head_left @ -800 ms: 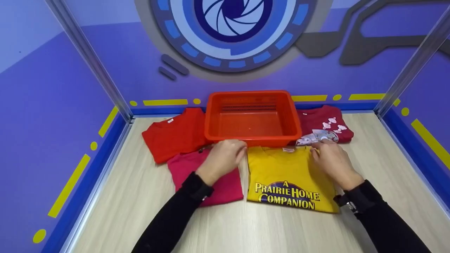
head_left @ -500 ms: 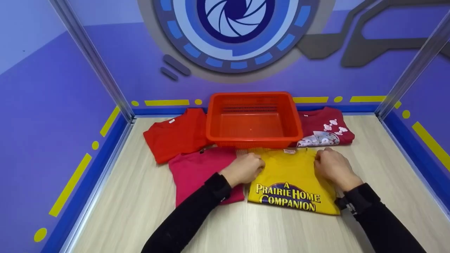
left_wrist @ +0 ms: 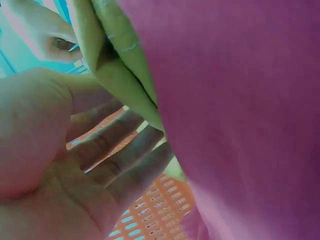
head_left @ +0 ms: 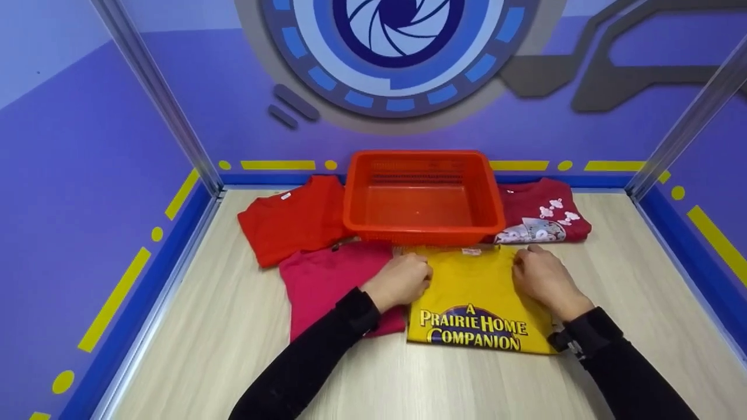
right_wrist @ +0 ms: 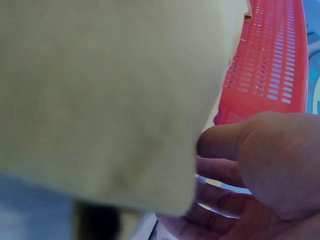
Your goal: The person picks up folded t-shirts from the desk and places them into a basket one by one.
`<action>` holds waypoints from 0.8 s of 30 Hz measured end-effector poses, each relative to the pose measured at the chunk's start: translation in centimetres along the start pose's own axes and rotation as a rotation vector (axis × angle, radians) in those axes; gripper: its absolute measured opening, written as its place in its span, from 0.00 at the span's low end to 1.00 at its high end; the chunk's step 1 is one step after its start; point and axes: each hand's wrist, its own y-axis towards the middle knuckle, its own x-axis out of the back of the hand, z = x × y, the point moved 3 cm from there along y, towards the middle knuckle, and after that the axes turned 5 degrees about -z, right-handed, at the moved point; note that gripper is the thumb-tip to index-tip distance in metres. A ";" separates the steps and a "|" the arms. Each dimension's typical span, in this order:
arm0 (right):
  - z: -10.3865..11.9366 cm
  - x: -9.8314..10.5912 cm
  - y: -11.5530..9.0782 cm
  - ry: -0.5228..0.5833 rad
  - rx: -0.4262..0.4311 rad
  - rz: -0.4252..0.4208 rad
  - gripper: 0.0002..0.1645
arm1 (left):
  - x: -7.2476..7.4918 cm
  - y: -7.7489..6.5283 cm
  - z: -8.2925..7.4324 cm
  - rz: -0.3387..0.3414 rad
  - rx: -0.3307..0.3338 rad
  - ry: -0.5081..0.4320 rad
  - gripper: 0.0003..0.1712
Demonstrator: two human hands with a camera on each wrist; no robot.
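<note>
A folded yellow T-shirt [head_left: 467, 286] printed "A Prairie Home Companion" lies in front of the basket. My left hand [head_left: 402, 279] grips its upper left edge; in the left wrist view the thumb lies against the yellow folds and the fingers [left_wrist: 120, 160] pass behind them. On the opposite side, my right hand [head_left: 545, 280] pinches the upper right edge, its thumb [right_wrist: 220, 141] at the fabric's border with the other fingers underneath. Left of the yellow one, a folded pink T-shirt [head_left: 327, 280] lies partly under my left forearm.
An orange-red plastic basket [head_left: 425, 238] with slotted walls stands against the back panel. A folded red T-shirt [head_left: 292, 224] is on its left, a dark red T-shirt [head_left: 525, 201] with pale prints on its right. Purple panels [head_left: 70, 175] enclose the wooden table [head_left: 198, 326].
My left hand has come down and right from the basket's front rim to the yellow T-shirt's left edge. The right hand stays at the right edge, and the shirt has shifted slightly left.
</note>
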 end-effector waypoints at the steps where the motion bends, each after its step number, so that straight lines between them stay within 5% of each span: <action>1: 0.0 0.3 0.2 0.010 -0.005 -0.007 0.15 | 0.1 0.1 0.3 -0.040 0.014 0.011 0.10; 6: -0.7 1.9 0.7 0.015 -0.069 -0.050 0.18 | 0.6 0.6 1.4 -0.191 0.138 0.098 0.12; 12: -1.3 1.7 1.3 -0.060 -0.066 0.056 0.23 | 0.1 1.5 1.8 -0.076 0.252 0.065 0.15; 21: -1.0 0.6 1.7 -0.085 -0.020 0.130 0.19 | -0.8 3.4 2.1 -0.037 0.264 0.033 0.12; 24: -1.2 0.3 1.7 -0.054 -0.053 0.181 0.20 | -2.2 3.7 2.5 -0.027 0.264 0.012 0.14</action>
